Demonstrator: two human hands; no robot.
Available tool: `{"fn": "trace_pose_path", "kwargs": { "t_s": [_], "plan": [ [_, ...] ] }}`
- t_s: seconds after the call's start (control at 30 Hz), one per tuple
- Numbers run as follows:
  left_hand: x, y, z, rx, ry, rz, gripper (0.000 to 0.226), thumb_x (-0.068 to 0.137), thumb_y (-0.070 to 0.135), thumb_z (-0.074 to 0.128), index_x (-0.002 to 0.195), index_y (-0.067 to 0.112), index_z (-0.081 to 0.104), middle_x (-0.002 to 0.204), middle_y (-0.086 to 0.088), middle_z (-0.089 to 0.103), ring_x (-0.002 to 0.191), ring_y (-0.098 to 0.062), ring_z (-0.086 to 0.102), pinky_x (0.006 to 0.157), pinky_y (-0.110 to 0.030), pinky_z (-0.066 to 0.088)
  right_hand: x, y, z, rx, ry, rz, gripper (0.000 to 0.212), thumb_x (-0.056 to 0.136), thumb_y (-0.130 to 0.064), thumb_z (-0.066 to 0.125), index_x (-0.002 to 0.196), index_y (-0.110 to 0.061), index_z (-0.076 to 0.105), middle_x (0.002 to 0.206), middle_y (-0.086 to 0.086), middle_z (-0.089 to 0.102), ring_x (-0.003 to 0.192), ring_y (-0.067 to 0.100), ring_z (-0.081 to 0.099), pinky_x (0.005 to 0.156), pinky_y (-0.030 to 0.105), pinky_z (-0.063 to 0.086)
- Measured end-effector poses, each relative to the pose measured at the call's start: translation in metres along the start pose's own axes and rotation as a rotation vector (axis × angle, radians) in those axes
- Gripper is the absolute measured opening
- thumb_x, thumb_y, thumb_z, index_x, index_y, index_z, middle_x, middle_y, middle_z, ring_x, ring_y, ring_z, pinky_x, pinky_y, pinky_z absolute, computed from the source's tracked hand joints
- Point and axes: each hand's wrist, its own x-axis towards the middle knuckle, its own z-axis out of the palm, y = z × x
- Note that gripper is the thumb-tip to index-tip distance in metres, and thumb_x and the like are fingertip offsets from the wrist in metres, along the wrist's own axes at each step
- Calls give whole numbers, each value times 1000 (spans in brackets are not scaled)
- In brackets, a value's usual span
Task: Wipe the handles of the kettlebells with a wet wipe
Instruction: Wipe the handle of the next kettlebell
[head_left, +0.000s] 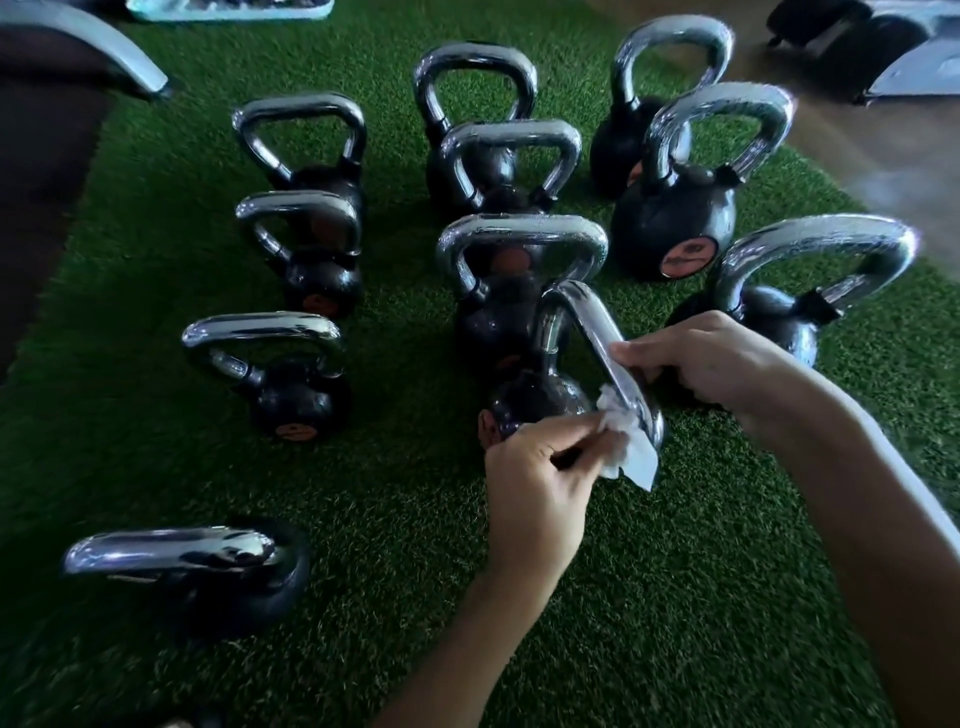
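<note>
Several black kettlebells with chrome handles stand on green artificial turf (675, 597). One small kettlebell (535, 400) in front of me is tilted toward me, its chrome handle (597, 338) slanting down to the right. My left hand (540, 483) pinches a crumpled white wet wipe (626, 441) against the lower end of that handle. My right hand (711, 358) grips the same handle from the right side, fingers curled round the bar above the wipe.
Other kettlebells surround the tilted one: a larger kettlebell (519, 291) right behind it, another kettlebell (789, 291) to the right, one (280, 374) to the left, one (208, 571) at the near left. A wooden floor (883, 171) borders the turf at the right.
</note>
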Motion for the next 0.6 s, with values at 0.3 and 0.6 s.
{"fn": "trace_pose_path", "kwargs": {
  "t_s": [0.3,0.6],
  "plan": [
    [-14,-16,-2,79,53,195,24,80,14,84,103,13,80,105,9,77,98,-2,70,83,-30,60,5,1,6,15,-7,-24,16,74,-45,82,71,-30,81,60,-6,67,65,18,54,72,33,39],
    [1,-38,-55,-78,119,65,24,83,23,81,106,16,77,101,5,79,88,-13,76,73,-34,63,9,-29,31,-135,-146,-87,30,80,-43,78,81,-13,80,75,3,76,78,28,65,88,42,51]
  ]
}}
